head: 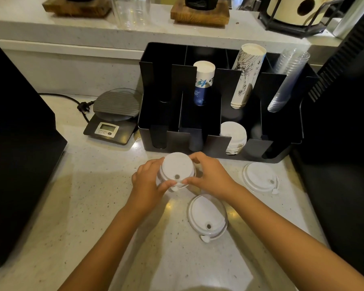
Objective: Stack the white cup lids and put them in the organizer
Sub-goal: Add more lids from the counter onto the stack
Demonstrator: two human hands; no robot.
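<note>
Speckled pale stone makes up the worktop [97,206], with a raised ledge behind it and dark machines at its left and right edges. Toward the back of the worktop stands a black organizer [219,143], divided into slots; some white lids [233,135] already sit in one of its front compartments, and rolls of paper cups [247,76] and clear cups [286,80] lean in the rear ones. Left of it, near the back edge, rests a small digital scale [111,118].

Just in front of the organizer, the left hand [147,181] and the right hand [212,177] hold a short stack of white cup lids [178,171] between them, fingers curled round the rim from either side, thumbs meeting at the near edge. Whether the stack rests on the worktop or is lifted off it, I cannot tell.

Two more lids lie flat on the worktop: one lid [207,217] under the right wrist, nearer the front edge, and another lid [261,177] off to the right, close to the organizer's front.
</note>
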